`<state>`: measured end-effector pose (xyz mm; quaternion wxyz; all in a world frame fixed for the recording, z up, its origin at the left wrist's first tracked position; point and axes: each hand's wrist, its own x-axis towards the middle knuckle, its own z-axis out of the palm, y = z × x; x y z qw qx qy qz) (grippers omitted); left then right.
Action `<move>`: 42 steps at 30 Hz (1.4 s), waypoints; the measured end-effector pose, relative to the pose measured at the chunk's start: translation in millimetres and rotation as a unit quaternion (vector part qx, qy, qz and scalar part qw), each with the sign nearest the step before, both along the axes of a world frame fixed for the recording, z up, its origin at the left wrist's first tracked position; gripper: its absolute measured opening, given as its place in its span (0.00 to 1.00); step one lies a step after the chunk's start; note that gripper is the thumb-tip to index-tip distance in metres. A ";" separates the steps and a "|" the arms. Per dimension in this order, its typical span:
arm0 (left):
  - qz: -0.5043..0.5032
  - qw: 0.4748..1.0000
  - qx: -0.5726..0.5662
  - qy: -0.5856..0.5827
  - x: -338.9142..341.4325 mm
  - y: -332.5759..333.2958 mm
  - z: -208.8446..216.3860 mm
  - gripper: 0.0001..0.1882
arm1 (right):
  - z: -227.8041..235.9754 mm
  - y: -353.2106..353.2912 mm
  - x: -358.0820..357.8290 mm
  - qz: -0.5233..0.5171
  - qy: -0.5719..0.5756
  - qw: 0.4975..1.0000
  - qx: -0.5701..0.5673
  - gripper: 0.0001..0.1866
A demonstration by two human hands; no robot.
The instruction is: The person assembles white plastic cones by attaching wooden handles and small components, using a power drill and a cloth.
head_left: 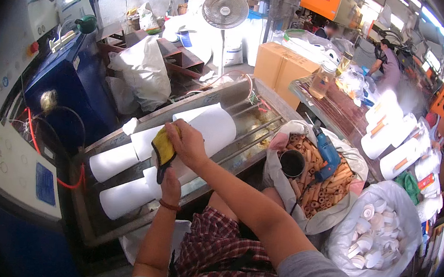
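Observation:
A yellow cloth with dark edging (164, 145) is bunched between my two hands, above the white rolls. My right hand (188, 143) grips its upper part, fingers bent over it. Just below, my left hand (170, 188), with a band at the wrist, is closed at the cloth's dark lower edge; its fingertips are partly hidden. Under and around the hands lie large smooth white rolls, one at the near left (126, 200), one farther left (112, 163) and a wide one to the right (213, 129). They rest in a long metal trough (267, 113).
To my right, a sack (281, 139) holds short tan tubes (329, 194), a blue power drill (327, 154) and a dark cup (292, 163). Beside it stands a clear bag of white caps (375, 236). A control panel (14, 164) is at left, a fan (225, 10) behind, people farther off.

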<state>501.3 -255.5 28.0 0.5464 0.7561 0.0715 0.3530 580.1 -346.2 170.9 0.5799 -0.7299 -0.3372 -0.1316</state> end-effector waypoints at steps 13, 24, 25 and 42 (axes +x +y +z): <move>0.088 0.975 -0.193 -0.059 -17.3 -11.5 30.8 0.27 | -45.7 -65.1 -11.8 -0.013 -0.306 0.902 -0.303 0.20; -0.020 0.986 -0.139 -0.089 -58.8 -18.6 45.2 0.39 | -23.4 -56.0 65.0 0.115 -0.064 0.888 -0.441 0.25; -0.041 0.989 -0.114 -0.082 -60.3 -21.1 47.5 0.39 | -20.7 -63.0 77.8 0.148 0.003 0.870 -0.470 0.24; -0.035 0.850 -0.524 0.048 -68.8 -21.3 52.4 0.41 | -32.4 -236.5 -52.2 0.013 -0.311 0.883 -0.351 0.16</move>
